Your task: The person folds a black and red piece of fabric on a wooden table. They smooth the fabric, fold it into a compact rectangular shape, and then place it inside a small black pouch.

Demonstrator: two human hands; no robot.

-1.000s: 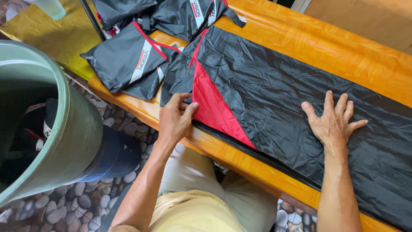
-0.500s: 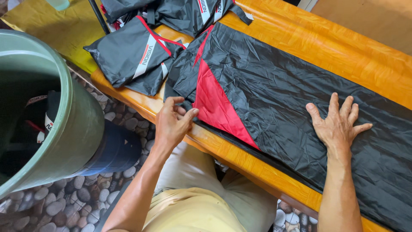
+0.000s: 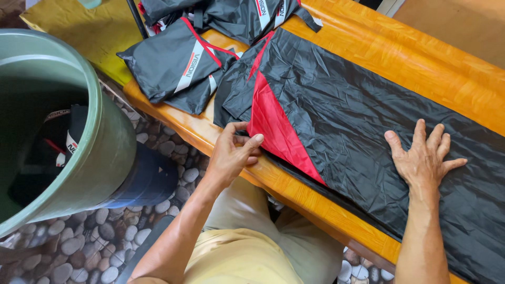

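Note:
A long black garment (image 3: pixel 363 110) with a red triangular panel (image 3: pixel 273 126) lies spread flat along a glossy orange wooden bench (image 3: pixel 421 58). My left hand (image 3: pixel 231 152) pinches the near edge of the fabric at the red panel's corner, fingers curled around it. My right hand (image 3: pixel 423 158) lies flat on the black fabric further right, fingers spread, holding nothing.
Folded black garments with red and white stripes (image 3: pixel 179 63) sit at the bench's left end, more behind them (image 3: pixel 242 16). A large green tub (image 3: pixel 100 147) holding dark clothing stands at left on a pebble floor (image 3: pixel 63 257). A yellow-green surface (image 3: pixel 79 26) lies beyond it.
My left hand has gone from resting on the fabric edge to pinching it between thumb and fingers. The right hand stays pressed flat in the same place.

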